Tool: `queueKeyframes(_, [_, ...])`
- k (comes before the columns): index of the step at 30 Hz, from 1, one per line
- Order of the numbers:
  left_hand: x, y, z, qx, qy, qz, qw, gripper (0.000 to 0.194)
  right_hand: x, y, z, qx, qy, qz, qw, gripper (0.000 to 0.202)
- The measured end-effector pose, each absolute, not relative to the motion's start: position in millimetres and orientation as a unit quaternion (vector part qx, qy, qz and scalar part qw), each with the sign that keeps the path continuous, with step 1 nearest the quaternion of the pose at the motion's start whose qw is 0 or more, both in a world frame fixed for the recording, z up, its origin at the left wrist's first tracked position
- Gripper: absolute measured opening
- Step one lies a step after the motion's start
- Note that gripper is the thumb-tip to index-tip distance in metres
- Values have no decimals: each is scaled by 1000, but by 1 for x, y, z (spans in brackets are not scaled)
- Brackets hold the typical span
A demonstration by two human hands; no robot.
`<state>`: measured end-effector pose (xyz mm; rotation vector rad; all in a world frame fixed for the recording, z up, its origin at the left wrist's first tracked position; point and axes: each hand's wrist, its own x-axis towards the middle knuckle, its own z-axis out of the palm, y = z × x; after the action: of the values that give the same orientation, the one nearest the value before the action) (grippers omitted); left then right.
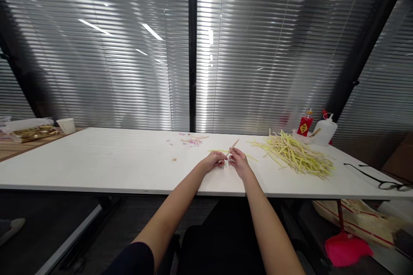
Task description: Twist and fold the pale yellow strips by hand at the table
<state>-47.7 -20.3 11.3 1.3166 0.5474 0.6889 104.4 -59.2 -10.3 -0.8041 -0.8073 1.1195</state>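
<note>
My left hand (215,160) and my right hand (238,161) meet just above the white table (122,161), near its front edge. Between their closed fingertips is a thin, pale beige stem (235,143), tilted up to the right. The right fingers pinch it midway, while the left fingertips grip around its lower end; that end is partly hidden. Behind the hands lies a yellow stem (252,157), running left to right and partly covered. To the right spreads a loose pile of yellow and beige stems (295,154), which look like pipe cleaners.
Small pink bits (194,141) lie scattered at the back. On the right stand a red bottle (305,124), a white squeeze bottle (325,130) and a shallow dish (301,138), with glasses (389,185) nearer. A paper cup (66,126) is far left. Blinds (129,51) rise behind.
</note>
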Motion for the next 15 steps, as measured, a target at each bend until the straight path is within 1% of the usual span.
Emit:
queueKeyframes(4, [-48, -20, 11, 592, 245, 308, 703, 20, 105, -59, -10, -350, -343, 500, 714, 36])
queueKeyframes(9, [-48, -21, 12, 603, 241, 303, 697, 18, 105, -60, -9, -352, -362, 499, 704, 35])
queueKeyframes(15, [-46, -21, 11, 604, 255, 302, 691, 20, 105, -58, -9, -343, -361, 495, 712, 34])
